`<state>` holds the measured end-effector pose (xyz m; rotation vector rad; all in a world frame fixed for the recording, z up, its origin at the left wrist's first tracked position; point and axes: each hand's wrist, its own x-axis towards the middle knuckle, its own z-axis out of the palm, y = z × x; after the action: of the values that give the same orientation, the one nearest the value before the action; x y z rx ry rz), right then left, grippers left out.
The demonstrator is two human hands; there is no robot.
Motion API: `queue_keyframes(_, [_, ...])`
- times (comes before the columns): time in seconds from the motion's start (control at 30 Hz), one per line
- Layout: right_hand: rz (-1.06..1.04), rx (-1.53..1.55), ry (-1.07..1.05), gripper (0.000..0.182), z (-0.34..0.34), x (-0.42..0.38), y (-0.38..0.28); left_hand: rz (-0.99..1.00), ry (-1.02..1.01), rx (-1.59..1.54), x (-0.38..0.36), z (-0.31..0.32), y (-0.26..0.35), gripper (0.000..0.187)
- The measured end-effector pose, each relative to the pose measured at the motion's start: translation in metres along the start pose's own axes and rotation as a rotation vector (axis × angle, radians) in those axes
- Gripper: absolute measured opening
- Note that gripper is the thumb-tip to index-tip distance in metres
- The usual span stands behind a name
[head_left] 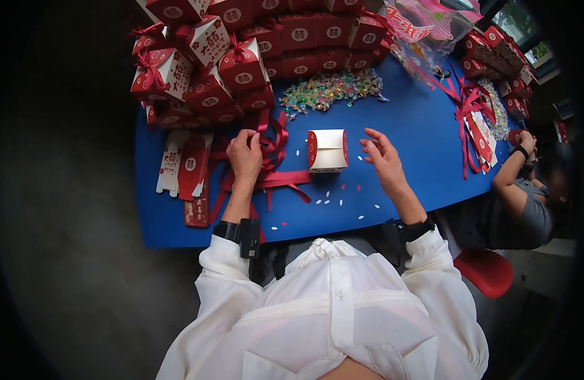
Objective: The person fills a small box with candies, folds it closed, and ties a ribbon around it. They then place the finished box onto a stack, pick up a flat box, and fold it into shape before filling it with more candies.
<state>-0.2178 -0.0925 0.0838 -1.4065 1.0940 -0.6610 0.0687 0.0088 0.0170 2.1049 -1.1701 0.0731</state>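
Observation:
A small closed gift box [328,152], white on top with red scalloped sides, sits on the blue table between my hands. To its left, my left hand [244,157] is at a pile of dark red ribbons [276,142], its fingers drawn together on a ribbon strand. My right hand [384,163] hovers just right of the box, fingers apart and holding nothing. One flat ribbon length runs up to the lower left of the box. White and red paper bits [327,194] lie scattered in front of it.
Stacked red favor boxes [298,35] line the back, with wrapped candies [333,88] before them. Flat unfolded boxes [192,163] lie at left. A plastic bag [425,38] stands back right. Another person [526,196] works at the right, near more ribbons [470,104].

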Motion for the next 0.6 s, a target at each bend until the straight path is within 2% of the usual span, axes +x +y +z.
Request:
queue_keyframes(0.07, [-0.039,0.020,0.031,0.038,0.001,-0.005,-0.007,-0.190,-0.098,-0.633,0.006,-0.033,0.027,0.009])
queue_keyframes(0.17, [-0.068,0.054,-0.047,0.035,0.006,-0.006,-0.030,-0.106,-0.166,-0.855,0.006,-0.062,0.054,0.008])
queue_keyframes(0.2, [-0.077,0.096,-0.216,0.036,0.010,-0.004,-0.038,-0.062,-0.210,-0.943,0.006,-0.070,0.064,0.008])
queue_keyframes(0.23, [-0.089,0.138,-0.383,0.037,0.016,-0.005,-0.047,-0.090,-0.253,-0.966,0.004,-0.077,0.076,0.007])
queue_keyframes(0.27, [-0.093,0.140,-0.375,0.037,0.025,-0.009,-0.058,-0.082,-0.258,-0.967,0.002,-0.080,0.086,0.007])
queue_keyframes(0.37, [-0.160,0.276,-0.408,0.038,0.049,-0.015,-0.076,0.116,-0.384,-0.973,-0.007,-0.076,0.107,0.008])
queue_keyframes(0.43, [-0.163,0.593,-0.507,0.038,0.052,-0.001,-0.077,0.167,-0.403,-0.883,-0.008,-0.076,0.113,0.009])
queue_keyframes(0.47, [-0.165,0.592,-0.508,0.038,0.047,0.006,-0.077,0.216,-0.417,-0.792,-0.007,-0.076,0.115,0.010])
queue_keyframes(0.53, [-0.249,0.921,-0.740,0.035,0.033,0.015,-0.075,0.245,-0.384,-0.770,-0.005,-0.079,0.115,0.012])
queue_keyframes(0.6, [-0.315,0.969,-0.604,0.031,0.013,0.010,-0.097,0.231,-0.393,-0.750,0.001,-0.086,0.107,0.013])
